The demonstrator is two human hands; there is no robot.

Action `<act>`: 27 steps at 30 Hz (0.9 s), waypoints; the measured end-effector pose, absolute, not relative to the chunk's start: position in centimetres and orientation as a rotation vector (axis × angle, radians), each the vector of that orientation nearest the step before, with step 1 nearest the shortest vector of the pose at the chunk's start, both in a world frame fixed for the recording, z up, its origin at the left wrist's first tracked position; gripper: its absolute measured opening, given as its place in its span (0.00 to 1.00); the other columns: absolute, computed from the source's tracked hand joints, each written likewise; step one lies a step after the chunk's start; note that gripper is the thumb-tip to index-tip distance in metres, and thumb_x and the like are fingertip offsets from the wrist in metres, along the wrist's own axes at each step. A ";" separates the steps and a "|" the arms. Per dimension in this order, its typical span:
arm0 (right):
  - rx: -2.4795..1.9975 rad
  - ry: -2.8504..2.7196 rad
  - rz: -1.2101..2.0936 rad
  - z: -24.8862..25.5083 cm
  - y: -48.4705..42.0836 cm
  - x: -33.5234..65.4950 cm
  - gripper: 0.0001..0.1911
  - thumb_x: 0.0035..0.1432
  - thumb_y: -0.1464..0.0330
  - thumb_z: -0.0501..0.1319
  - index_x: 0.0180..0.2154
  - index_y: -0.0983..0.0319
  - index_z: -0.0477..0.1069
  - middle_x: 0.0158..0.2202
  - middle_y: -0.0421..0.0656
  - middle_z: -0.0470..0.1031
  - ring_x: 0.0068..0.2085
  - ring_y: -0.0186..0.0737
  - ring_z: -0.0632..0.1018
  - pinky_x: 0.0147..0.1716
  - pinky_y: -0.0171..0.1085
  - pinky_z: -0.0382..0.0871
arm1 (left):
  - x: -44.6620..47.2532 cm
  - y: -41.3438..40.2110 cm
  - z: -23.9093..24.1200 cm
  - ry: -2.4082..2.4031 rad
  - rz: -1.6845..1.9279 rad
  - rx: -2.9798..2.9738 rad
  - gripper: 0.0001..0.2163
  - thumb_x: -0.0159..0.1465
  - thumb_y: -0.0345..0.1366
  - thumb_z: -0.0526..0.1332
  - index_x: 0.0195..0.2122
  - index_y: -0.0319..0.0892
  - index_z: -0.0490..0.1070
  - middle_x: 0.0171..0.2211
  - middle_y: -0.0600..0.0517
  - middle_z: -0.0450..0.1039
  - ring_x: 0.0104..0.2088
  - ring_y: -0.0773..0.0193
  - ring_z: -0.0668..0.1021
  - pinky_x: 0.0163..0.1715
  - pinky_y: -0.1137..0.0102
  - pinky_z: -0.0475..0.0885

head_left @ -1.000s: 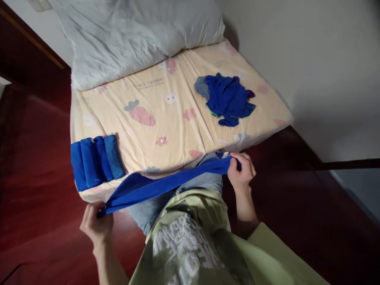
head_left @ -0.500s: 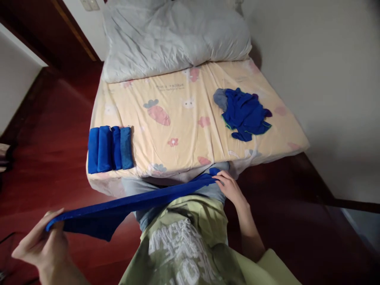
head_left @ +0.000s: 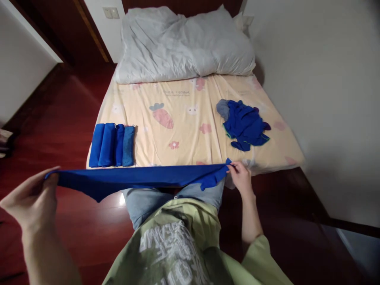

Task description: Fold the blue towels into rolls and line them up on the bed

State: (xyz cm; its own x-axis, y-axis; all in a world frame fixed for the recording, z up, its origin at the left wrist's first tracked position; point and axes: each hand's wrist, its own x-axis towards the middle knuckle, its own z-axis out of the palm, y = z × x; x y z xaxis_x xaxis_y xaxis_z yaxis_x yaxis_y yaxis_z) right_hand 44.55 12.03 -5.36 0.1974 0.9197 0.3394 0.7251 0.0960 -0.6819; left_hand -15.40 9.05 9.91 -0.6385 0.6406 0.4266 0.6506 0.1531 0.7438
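Note:
A long blue cloth (head_left: 142, 176) is stretched sideways in front of the bed's near edge, above my lap. My left hand (head_left: 37, 196) pinches its left end, and my right hand (head_left: 241, 177) pinches its right end between thumb and fingers. The cloth's lower edge hangs loose, with a pointed corner near the left and a small flap near the right. Several rolled blue cloths (head_left: 107, 145) lie side by side on the bed's near left corner. On the right of the bed sits a crumpled pile of blue cloths (head_left: 245, 122) with a greyish piece at its left.
The bed (head_left: 184, 134) has a pale yellow sheet printed with carrots and flowers. A folded white quilt (head_left: 184, 47) lies across its far end. A wall (head_left: 320, 99) stands on the right, and dark red floor (head_left: 68, 107) runs along the left.
Both hands have risen with the blue cloth, the left one more, so the cloth is now nearly level and pulled straight. The view has tilted up slightly toward the bed's far end.

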 end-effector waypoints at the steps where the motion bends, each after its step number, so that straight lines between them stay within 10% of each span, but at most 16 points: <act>1: -1.665 -1.579 0.234 -4.2 12.6 45.2 0.12 0.65 0.57 0.65 0.38 0.59 0.75 0.31 0.43 0.82 0.31 0.43 0.83 0.37 0.39 0.78 | -15.2 9.9 10.1 -2.359 -1.577 -1.351 0.20 0.56 0.45 0.67 0.48 0.47 0.85 0.26 0.55 0.78 0.21 0.68 0.71 0.21 0.71 0.69; 6: -1.603 -1.727 0.026 0.4 14.4 48.1 0.10 0.68 0.61 0.60 0.40 0.59 0.77 0.40 0.47 0.83 0.42 0.47 0.83 0.48 0.45 0.78 | -14.0 14.4 10.4 -2.290 -1.667 -1.572 0.20 0.55 0.45 0.67 0.42 0.35 0.82 0.22 0.54 0.75 0.19 0.68 0.72 0.18 0.73 0.69; 11: -1.627 -1.664 -0.109 3.5 15.2 50.8 0.09 0.68 0.62 0.59 0.43 0.58 0.76 0.42 0.48 0.82 0.41 0.47 0.83 0.48 0.46 0.78 | -13.4 18.8 11.6 -2.177 -1.893 -1.771 0.29 0.56 0.56 0.70 0.43 0.29 0.77 0.28 0.50 0.78 0.25 0.65 0.79 0.36 0.53 0.85; 18: -1.697 -1.615 -0.283 6.9 15.4 52.8 0.08 0.68 0.62 0.59 0.40 0.58 0.74 0.41 0.50 0.82 0.43 0.49 0.83 0.49 0.47 0.77 | -13.3 21.3 13.3 -2.056 -1.976 -1.835 0.43 0.48 0.70 0.70 0.43 0.30 0.75 0.29 0.55 0.74 0.34 0.59 0.83 0.48 0.34 0.78; 27: -1.961 -1.706 -0.057 9.1 17.1 55.7 0.08 0.64 0.73 0.68 0.44 0.58 0.77 0.22 0.41 0.76 0.29 0.42 0.82 0.39 0.39 0.70 | -15.0 22.6 14.0 -2.629 -1.506 -2.161 0.34 0.65 0.54 0.68 0.50 0.18 0.72 0.32 0.48 0.78 0.40 0.54 0.85 0.48 0.36 0.76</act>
